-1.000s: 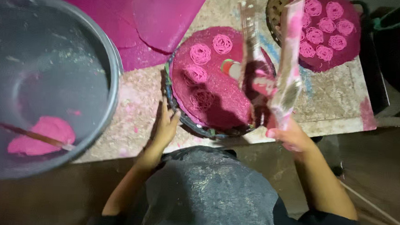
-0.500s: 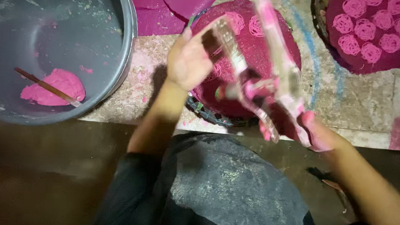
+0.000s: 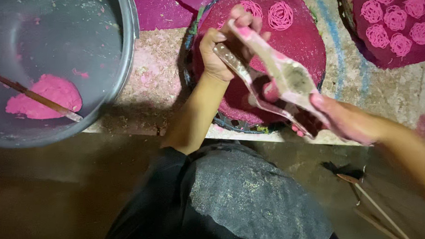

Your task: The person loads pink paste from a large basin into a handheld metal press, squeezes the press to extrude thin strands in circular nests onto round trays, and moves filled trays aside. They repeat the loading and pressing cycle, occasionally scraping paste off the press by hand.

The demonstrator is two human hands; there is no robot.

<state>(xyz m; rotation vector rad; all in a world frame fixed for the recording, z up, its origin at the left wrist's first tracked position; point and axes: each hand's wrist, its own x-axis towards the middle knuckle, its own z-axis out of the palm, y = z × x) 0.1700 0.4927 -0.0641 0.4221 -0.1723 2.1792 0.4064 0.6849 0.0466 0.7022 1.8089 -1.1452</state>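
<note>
My left hand is clenched on the far end of the press, a long two-armed wooden tool smeared pink, fingers wrapped round both arms there. My right hand grasps the near end, its grip closed around the handles, fingertips stained pink. The press hangs tilted above the tray, a round woven one covered in magenta, which lies on the table. Two pink noodle coils lie at the tray's far side, just beyond my left hand.

At the far right a second tray carries more coils, well apart from the press. To the left stands a big grey bowl, its rim hanging over the table's edge, with a lump of pink dough inside and a stick lying across the lump. Magenta sheets lie between the bowl and the tray. Below, my dark dusty lap fills the view.
</note>
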